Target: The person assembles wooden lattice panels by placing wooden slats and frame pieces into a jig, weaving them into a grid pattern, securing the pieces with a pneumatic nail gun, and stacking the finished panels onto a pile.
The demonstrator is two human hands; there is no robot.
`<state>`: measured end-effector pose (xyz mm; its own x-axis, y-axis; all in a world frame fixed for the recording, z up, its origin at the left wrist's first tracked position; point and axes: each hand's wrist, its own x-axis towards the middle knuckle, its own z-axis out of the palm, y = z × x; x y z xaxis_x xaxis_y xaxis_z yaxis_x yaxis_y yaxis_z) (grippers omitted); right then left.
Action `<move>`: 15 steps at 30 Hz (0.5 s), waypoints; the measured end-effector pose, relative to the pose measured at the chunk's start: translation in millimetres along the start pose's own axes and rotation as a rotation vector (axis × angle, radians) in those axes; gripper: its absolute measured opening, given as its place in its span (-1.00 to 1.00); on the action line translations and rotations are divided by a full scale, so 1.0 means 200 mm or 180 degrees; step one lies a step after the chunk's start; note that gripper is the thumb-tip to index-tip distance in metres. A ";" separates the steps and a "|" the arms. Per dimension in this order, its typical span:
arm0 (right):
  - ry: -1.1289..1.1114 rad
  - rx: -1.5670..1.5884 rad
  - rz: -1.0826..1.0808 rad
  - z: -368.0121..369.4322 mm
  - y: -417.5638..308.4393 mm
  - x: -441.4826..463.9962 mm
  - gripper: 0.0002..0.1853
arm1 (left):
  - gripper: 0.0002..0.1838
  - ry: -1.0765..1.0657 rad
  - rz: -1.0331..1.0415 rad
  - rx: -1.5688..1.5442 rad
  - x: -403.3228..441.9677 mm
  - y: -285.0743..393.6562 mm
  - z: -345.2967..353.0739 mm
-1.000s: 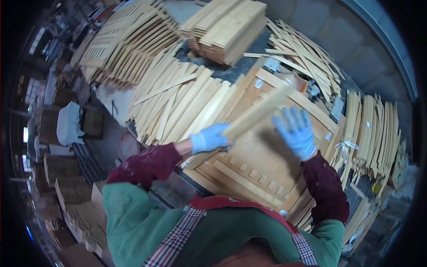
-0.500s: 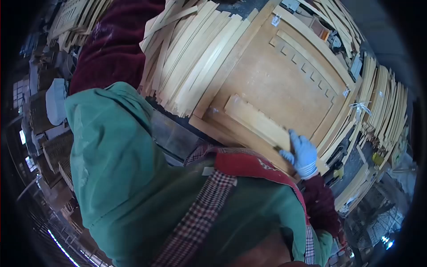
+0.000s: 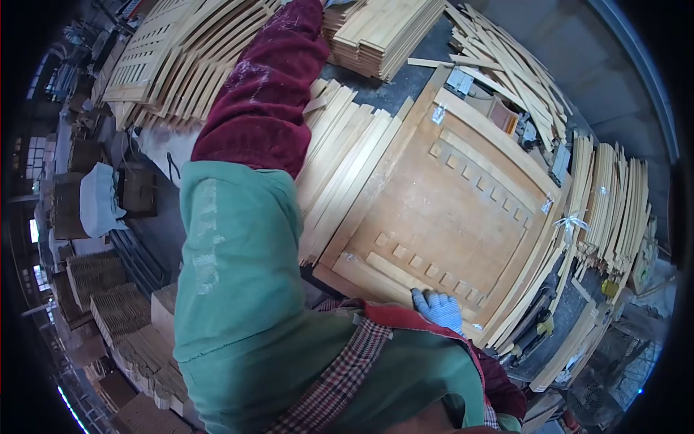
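My right hand (image 3: 439,311), in a pale blue glove, rests at the near edge of a shallow wooden frame jig (image 3: 448,210). Its fingers lie over the near wooden strip (image 3: 397,275), apparently without gripping it; the red apron edge hides part of the hand. Inside the jig, small square blocks (image 3: 431,270) line the near side and another row of blocks (image 3: 478,181) lines the far side. My left arm, in a maroon sleeve (image 3: 264,94), stretches forward to the top edge, beside a stack of flat boards (image 3: 387,32). The left hand is out of view there.
Long wooden slats (image 3: 343,166) lie left of the jig. Curved slatted panels (image 3: 181,58) are stacked at the far left. Loose strips (image 3: 506,72) pile up behind, and bundled strips (image 3: 611,210) stand right. Metal clips (image 3: 439,113) sit on the jig frame.
The light board that covered the jig's near row is gone from there, exposing the blocks. My right hand has moved left and nearer my body. The view has shifted, showing more stacks ahead.
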<state>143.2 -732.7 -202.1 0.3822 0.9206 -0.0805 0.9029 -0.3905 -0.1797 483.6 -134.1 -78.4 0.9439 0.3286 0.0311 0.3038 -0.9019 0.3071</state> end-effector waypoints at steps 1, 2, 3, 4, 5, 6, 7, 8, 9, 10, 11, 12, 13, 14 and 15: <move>-0.0125 0.0017 0.0030 0.01 0.00 -0.01 -0.51 | 0.07 0.0012 -0.0172 0.0241 -0.09 0.11 -0.05; -0.0254 0.0044 0.0057 0.03 0.00 -0.01 -0.52 | 0.09 0.0015 -0.0350 0.0487 -0.14 0.18 -0.08; -0.0034 0.0032 0.0081 0.02 -0.01 0.00 -0.52 | 0.10 0.0030 -0.0475 0.0505 -0.15 0.18 -0.08; -0.0067 0.0143 0.0041 -0.01 -0.01 0.01 -0.52 | 0.11 0.0047 -0.0590 0.0518 -0.16 0.19 -0.08; -0.0082 0.0235 0.0012 -0.04 0.01 0.04 -0.51 | 0.12 0.0085 -0.0688 0.0527 -0.16 0.21 -0.08; -0.0087 0.0322 -0.0001 -0.10 0.03 0.09 -0.51 | 0.11 0.0103 -0.0662 0.0491 -0.16 0.23 -0.10; -0.0084 0.0604 0.0073 -0.15 0.04 0.13 -0.51 | 0.11 0.0110 -0.0634 0.0450 -0.18 0.24 -0.11; 0.0065 0.0704 0.0159 -0.20 0.06 0.16 -0.52 | 0.10 0.0115 -0.0614 0.0410 -0.19 0.24 -0.12; 0.0213 0.0806 0.0230 -0.24 0.08 0.20 -0.53 | -0.02 0.0096 -0.0636 0.0216 -0.20 0.26 -0.14; 0.0357 0.0910 0.0285 -0.29 0.12 0.23 -0.53 | -0.07 -0.0010 -0.0665 -0.0972 -0.25 0.26 -0.15; 0.0533 0.1114 0.0438 -0.33 0.16 0.27 -0.53 | -0.13 -0.0114 -0.0684 -0.2154 -0.44 0.35 -0.25; 0.0715 0.1322 0.0586 -0.37 0.22 0.31 -0.53 | -0.19 -0.0222 -0.0684 -0.3329 -0.56 0.40 -0.31; 0.0907 0.1530 0.0728 -0.41 0.27 0.36 -0.53 | -0.42 -0.0304 -0.0330 -0.3178 -0.47 0.23 -0.18; 0.1185 0.1897 0.0928 -0.46 0.31 0.42 -0.51 | -0.61 -0.0380 0.0034 -0.3013 -0.37 0.10 -0.07; 0.1143 0.2464 0.1201 -0.48 0.37 0.48 -0.40 | -0.43 -0.0584 -0.0260 -0.3350 -0.56 0.22 -0.07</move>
<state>265.3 -673.2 -128.5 0.7781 0.6279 0.0182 0.3734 -0.4390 -0.8173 389.9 -206.3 -54.6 0.9574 0.2510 -0.1431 0.1857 -0.1551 0.9703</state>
